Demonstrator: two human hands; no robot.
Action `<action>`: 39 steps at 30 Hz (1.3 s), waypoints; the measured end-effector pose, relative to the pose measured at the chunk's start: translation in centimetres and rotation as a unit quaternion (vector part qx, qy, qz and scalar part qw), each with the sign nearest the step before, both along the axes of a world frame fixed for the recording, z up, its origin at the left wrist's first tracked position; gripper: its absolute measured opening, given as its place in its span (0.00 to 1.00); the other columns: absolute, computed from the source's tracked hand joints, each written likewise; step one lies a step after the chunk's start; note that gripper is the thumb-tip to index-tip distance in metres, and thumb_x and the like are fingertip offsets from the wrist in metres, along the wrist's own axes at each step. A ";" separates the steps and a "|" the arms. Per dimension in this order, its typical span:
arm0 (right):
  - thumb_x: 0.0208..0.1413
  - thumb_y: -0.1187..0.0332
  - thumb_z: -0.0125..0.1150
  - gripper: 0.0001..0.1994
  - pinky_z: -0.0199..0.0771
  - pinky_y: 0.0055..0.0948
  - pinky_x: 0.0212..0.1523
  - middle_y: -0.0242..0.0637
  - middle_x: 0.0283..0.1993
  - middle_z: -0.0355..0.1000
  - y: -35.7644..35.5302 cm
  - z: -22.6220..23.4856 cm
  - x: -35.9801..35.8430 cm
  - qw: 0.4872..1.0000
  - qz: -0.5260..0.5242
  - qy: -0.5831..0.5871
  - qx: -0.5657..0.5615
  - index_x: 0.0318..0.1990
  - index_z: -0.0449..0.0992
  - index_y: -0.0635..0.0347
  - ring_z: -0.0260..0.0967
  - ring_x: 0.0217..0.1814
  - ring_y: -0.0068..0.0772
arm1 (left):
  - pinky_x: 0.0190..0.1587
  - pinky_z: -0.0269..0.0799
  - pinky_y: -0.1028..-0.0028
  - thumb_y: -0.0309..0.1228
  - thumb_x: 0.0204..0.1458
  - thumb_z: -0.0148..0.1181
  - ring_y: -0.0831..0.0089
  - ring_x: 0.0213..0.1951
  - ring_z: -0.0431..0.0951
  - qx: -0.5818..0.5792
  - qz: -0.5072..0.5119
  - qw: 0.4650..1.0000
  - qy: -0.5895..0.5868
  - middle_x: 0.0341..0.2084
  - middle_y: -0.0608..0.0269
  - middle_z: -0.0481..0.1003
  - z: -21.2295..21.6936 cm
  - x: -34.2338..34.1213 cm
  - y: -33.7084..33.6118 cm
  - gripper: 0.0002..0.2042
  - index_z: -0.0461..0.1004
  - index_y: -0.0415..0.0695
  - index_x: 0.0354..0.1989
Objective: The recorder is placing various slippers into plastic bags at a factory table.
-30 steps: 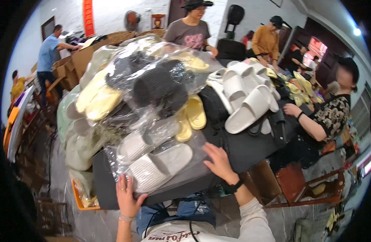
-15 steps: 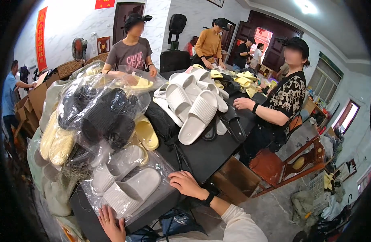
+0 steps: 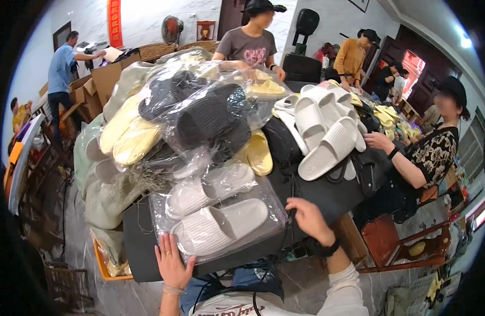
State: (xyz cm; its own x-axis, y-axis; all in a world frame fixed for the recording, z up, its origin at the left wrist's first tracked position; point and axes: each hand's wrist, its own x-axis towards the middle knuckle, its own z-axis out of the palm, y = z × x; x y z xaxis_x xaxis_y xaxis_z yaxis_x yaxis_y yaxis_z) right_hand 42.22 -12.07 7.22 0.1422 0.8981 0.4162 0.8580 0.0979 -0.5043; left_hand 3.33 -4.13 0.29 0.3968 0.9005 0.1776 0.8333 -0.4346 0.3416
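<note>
Plainly between the two hands lies a pair of pale grey slide slippers with ribbed straps [image 3: 221, 226], inside a glossy, creased clear plastic bag [image 3: 271, 231]. Their straps carry fine parallel ridges, while the footbeds look smooth and round off at the ends. Under the bag and in front of both hands is a matt black tabletop [image 3: 142, 260]. Beyond the left hand rises a heap of shiny plastic packages, with black ribbed slippers [image 3: 208, 113] and pale yellow slippers [image 3: 129, 137] showing through the film. Beyond the right hand, loose white ribbed slides [image 3: 329, 152] are piled on one another.

The left hand [image 3: 174, 263] rests palm down at the bag's near left corner, fingers straight and pointing away from the body, thumb spread out toward the right. The right hand [image 3: 309, 218] is just beside the bag's right edge, its fingers loosely bent and pointing left, its wrist wearing a black band [image 3: 324, 248].

The right hand's underside is hidden, so I cannot tell whether it pinches anything or touches the table. Glare on the film blurs the far slipper's outline, and both forearms are cut off or covered toward the lower edge.
</note>
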 end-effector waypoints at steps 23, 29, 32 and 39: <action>0.50 0.65 0.48 0.16 0.68 0.28 0.16 0.46 0.25 0.71 26.0 4.8 4.4 0.931 -0.207 0.275 0.120 0.38 0.68 0.73 0.69 0.15 0.34 | 0.64 0.42 0.52 0.54 0.45 0.55 0.51 0.64 0.53 0.035 0.020 0.999 -0.031 0.61 0.44 0.57 0.4 0.6 -0.2 0.41 0.56 0.33 0.61; 0.55 0.65 0.47 0.17 0.70 0.33 0.19 0.49 0.29 0.68 29.4 8.9 4.8 0.869 -0.219 0.360 0.261 0.35 0.64 0.78 0.71 0.17 0.37 | 0.64 0.43 0.52 0.54 0.45 0.55 0.51 0.64 0.54 0.036 0.029 0.998 -0.033 0.60 0.44 0.58 0.3 0.3 -0.3 0.41 0.56 0.34 0.61; 0.53 0.65 0.50 0.16 0.72 0.30 0.21 0.42 0.31 0.69 30.9 8.9 7.6 0.840 -0.154 0.491 0.170 0.39 0.68 0.73 0.70 0.21 0.34 | 0.63 0.44 0.52 0.54 0.44 0.55 0.51 0.63 0.55 0.036 0.024 0.998 -0.037 0.60 0.44 0.58 0.3 0.6 -0.1 0.41 0.57 0.34 0.61; 0.55 0.55 0.57 0.19 0.65 0.24 0.24 0.31 0.27 0.65 30.0 1.9 8.9 0.883 -0.084 0.458 -0.062 0.37 0.69 0.66 0.64 0.27 0.23 | 0.63 0.45 0.51 0.54 0.44 0.56 0.52 0.63 0.55 0.036 0.028 0.998 -0.034 0.60 0.44 0.59 0.4 0.4 -0.3 0.41 0.57 0.35 0.61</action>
